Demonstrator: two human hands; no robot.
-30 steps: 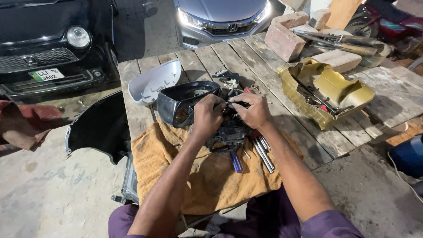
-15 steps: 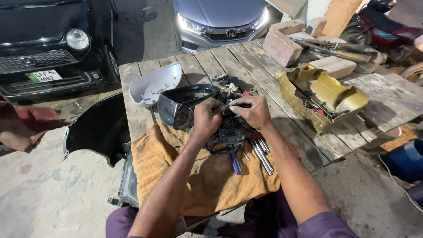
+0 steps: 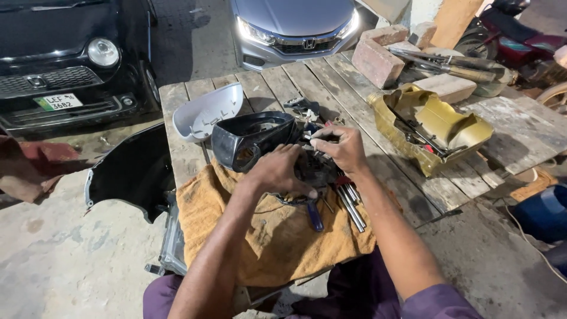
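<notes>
My left hand [image 3: 277, 171] lay palm down, fingers curled over a dark mechanism [image 3: 313, 171] that sat at the top edge of the orange cloth [image 3: 266, 236]. I could not tell how firmly it gripped, since the back of the hand hid the part beneath. My right hand [image 3: 341, 147] hovered just beyond it, thumb and fingertips pinched together on something small and pale; what that piece was I could not make out.

Touching the far side of the left hand sat the black mirror housing [image 3: 251, 139], its open face turned toward me. Just behind it lay the silver-grey mirror cap [image 3: 207, 112], hollow side up. Both rested on the surface [image 3: 266, 85], a top of weathered wooden planks.

Beside my hands, on the cloth, lay a blue-handled tool [image 3: 315, 215] and a bundle of metal rods [image 3: 351, 204], side by side and close to my right wrist.

Farther right on the planks lay a yellow moulded cover [image 3: 437, 124] with thin tools inside it. Beyond it stood a red brick [image 3: 378, 62] and a paler block [image 3: 452, 87], well apart from my work.

A black fender panel [image 3: 127, 174] leaned against the left edge of the surface, above the concrete floor. A black car [image 3: 65, 59] and a silver car [image 3: 295, 26] stood parked past the far end.
</notes>
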